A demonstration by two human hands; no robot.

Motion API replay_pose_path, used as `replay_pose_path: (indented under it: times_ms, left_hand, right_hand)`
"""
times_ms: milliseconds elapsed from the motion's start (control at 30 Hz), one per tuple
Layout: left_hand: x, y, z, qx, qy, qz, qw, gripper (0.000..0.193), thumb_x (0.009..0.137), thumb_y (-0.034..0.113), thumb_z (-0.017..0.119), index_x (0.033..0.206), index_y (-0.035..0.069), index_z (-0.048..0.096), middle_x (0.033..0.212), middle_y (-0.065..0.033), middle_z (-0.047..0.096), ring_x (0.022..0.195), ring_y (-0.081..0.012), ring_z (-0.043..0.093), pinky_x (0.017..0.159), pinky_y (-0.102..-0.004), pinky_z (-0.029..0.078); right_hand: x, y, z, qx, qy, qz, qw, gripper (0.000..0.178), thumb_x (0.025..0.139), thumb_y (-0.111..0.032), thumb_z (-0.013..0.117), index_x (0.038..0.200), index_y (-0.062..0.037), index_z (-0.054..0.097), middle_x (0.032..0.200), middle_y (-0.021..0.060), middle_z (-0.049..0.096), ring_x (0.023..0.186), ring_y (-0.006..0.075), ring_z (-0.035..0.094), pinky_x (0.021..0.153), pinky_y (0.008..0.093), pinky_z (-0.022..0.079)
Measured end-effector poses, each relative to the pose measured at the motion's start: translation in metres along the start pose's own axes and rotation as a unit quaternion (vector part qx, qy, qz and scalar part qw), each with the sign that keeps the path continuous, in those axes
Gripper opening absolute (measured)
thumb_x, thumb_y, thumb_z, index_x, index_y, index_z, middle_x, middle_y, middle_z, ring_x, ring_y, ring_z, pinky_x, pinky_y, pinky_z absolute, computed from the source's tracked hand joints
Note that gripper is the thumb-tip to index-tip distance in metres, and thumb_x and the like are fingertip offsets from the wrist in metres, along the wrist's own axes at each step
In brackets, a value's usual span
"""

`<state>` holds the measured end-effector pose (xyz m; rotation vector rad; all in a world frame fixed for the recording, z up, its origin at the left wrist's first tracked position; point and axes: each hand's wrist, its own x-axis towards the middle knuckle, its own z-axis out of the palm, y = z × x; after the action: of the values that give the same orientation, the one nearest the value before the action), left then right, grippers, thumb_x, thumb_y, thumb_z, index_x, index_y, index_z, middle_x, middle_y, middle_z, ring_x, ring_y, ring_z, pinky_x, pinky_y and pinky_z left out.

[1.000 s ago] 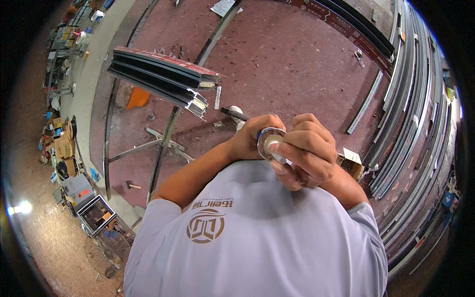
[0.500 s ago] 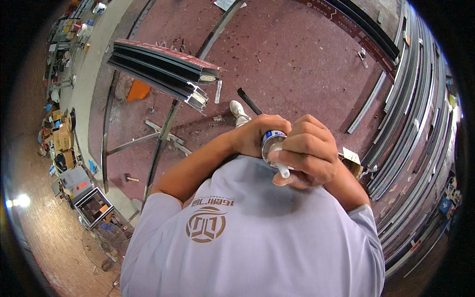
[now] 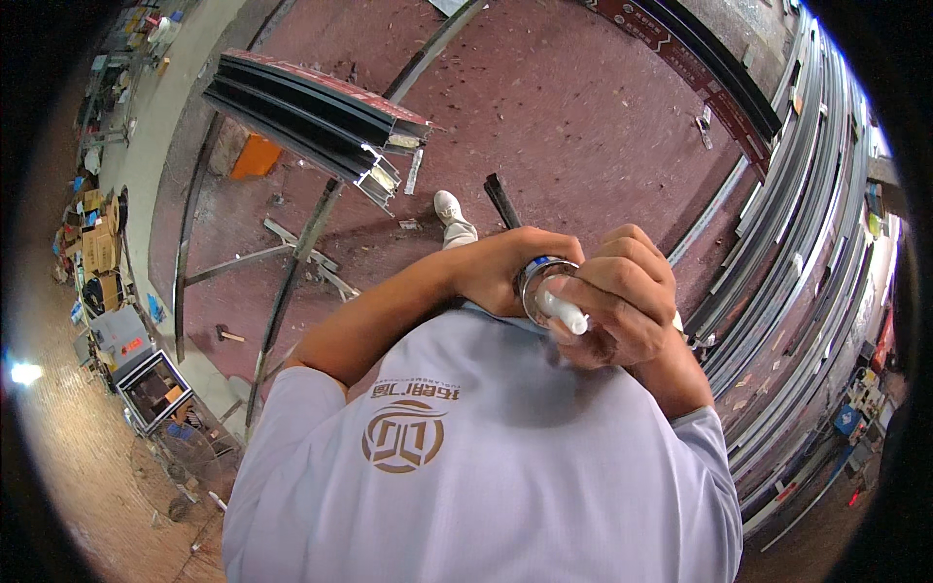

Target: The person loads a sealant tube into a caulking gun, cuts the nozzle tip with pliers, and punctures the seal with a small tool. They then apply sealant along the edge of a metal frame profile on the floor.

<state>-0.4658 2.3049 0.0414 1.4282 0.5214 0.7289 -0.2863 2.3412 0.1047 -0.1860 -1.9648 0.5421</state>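
Observation:
In front of my chest I hold a round blue-and-silver canister [image 3: 534, 288], its nozzle end tilted toward me. My left hand [image 3: 507, 265] is wrapped around the canister's body, so most of it is hidden. Closed around the white nozzle [image 3: 567, 314] is my right hand [image 3: 620, 299], its fingers bent over the nozzle's base while the white tip pokes out. A dark bar [image 3: 501, 199] juts out past my left hand; whether it joins the canister is hidden.
Dark metal profiles [image 3: 301, 112] lie on a stand at the left front. Many long profiles [image 3: 797, 214] are stacked on the right. A hammer [image 3: 229, 335], an orange piece [image 3: 256, 155] and cardboard boxes [image 3: 100, 248] are at the left.
My hands and the canister have moved slightly right, and more of the white nozzle shows. The dark bar has shifted right with them. My view has turned a little.

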Motion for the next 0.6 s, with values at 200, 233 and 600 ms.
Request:
replay_pose_path:
  times_ms: [200, 233, 600]
  left_hand:
    - [-0.002, 0.022, 0.011, -0.167, 0.134, 0.177, 0.961, 0.129, 0.048, 0.051, 0.101, 0.148, 0.001, 0.036, 0.142, -0.0147, 0.049, 0.133, -0.0257, 0.049, 0.108, -0.0442, 0.043]
    - [0.000, 0.024, 0.013, -0.129, 0.147, 0.207, 0.959, 0.133, 0.046, 0.058, 0.097, 0.148, -0.001, 0.036, 0.142, -0.0170, 0.049, 0.134, -0.0302, 0.049, 0.110, -0.0470, 0.042]
    - [0.018, 0.036, 0.021, -0.048, 0.159, 0.298, 0.940, 0.127, 0.041, 0.067, 0.091, 0.135, -0.007, 0.050, 0.116, -0.0195, 0.065, 0.113, -0.0321, 0.064, 0.103, -0.0466, 0.048]
  right_hand:
    - [0.003, -0.005, -0.004, -0.042, -0.023, 0.019, 0.999, 0.028, 0.062, -0.012, 0.077, 0.087, 0.0004, 0.071, 0.075, 0.0056, 0.060, 0.062, 0.0191, 0.058, 0.055, 0.0314, 0.043]
    - [0.003, -0.006, -0.003, -0.045, -0.024, 0.018, 0.999, 0.030, 0.060, -0.013, 0.077, 0.086, 0.0005, 0.071, 0.075, 0.0056, 0.060, 0.062, 0.0192, 0.058, 0.056, 0.0316, 0.045]
    - [0.002, -0.009, 0.009, -0.095, -0.053, -0.017, 0.994, 0.044, 0.054, -0.027, 0.076, 0.088, 0.0014, 0.071, 0.075, 0.0069, 0.060, 0.064, 0.0207, 0.061, 0.061, 0.0335, 0.052]
